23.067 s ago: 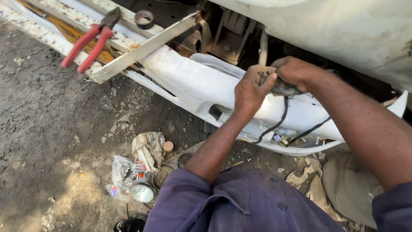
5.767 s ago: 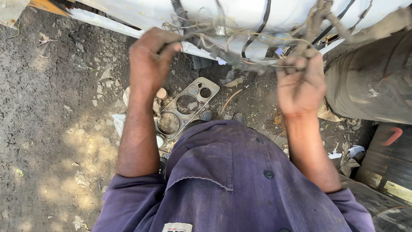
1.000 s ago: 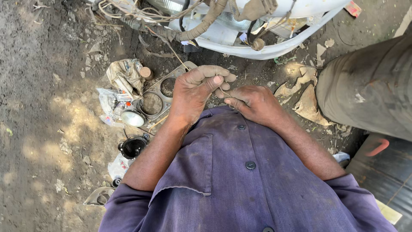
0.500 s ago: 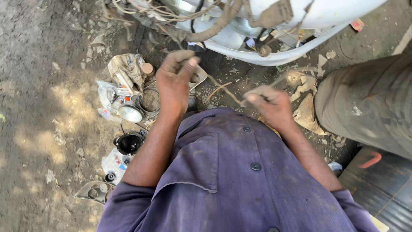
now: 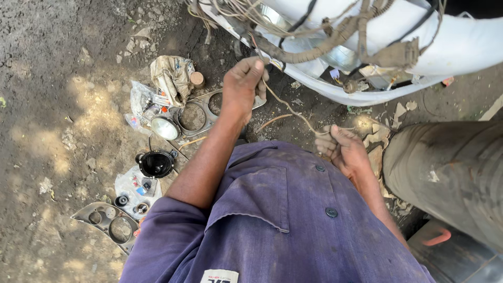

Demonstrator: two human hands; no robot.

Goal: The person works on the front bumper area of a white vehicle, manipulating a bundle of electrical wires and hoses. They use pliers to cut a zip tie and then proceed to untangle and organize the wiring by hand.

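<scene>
My left hand point(image 5: 242, 88) is raised and pinches a thin dusty wire point(image 5: 285, 105) just below a tangled wire harness point(image 5: 335, 36). The wire runs down and to the right into my right hand point(image 5: 343, 149), which is closed on its other end near my purple shirt. The harness hangs along a white vehicle body panel point(image 5: 461, 47) at the top. Both hands keep the wire taut between them.
On the dirt at left lie a grey lamp bezel point(image 5: 201, 112), a round headlamp point(image 5: 165, 127), a black lamp housing point(image 5: 155, 164), a crumpled cloth point(image 5: 172, 77), plastic bags and a second bezel point(image 5: 107, 222). Another person's grey trouser leg point(image 5: 450, 167) fills the right.
My left hand has risen toward the harness and my right hand has drawn back toward my shirt, stretching the thin wire between them. The view has tilted up slightly.
</scene>
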